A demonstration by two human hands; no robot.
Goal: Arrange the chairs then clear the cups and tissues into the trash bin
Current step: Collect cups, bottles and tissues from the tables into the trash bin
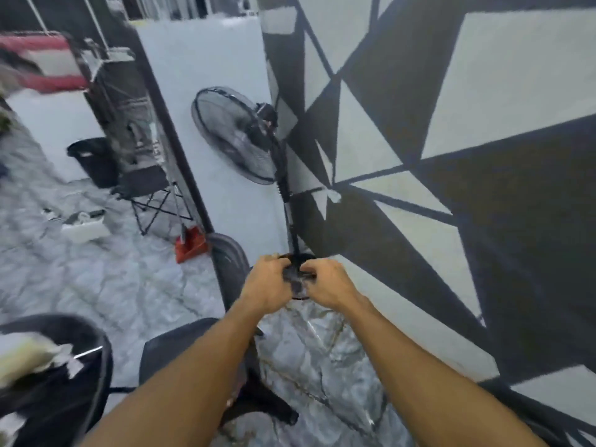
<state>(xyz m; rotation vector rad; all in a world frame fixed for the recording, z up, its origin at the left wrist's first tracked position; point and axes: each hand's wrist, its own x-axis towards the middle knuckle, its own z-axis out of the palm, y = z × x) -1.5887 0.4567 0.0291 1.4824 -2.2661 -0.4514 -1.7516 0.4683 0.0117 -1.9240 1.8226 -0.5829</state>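
Observation:
My left hand [266, 285] and my right hand [325, 287] are held close together in front of me, fingers curled in, knuckles almost touching. I see no cup or tissue in either hand. Behind them is the dark round base of a pedestal fan [237, 137], so what lies between the fingers is unclear. A black trash bin [100, 346] with a dark liner stands at the lower left, with crumpled white tissues [29, 353] inside. A dark chair [180, 346] sits under my left forearm.
A wall painted with black and pale triangles [451, 124] fills the right side. A folding chair [151, 188], a second black bin [93, 159], a red dustpan [192, 245] and a white bag [85, 225] are at the left on the marble floor. The picture is blurred.

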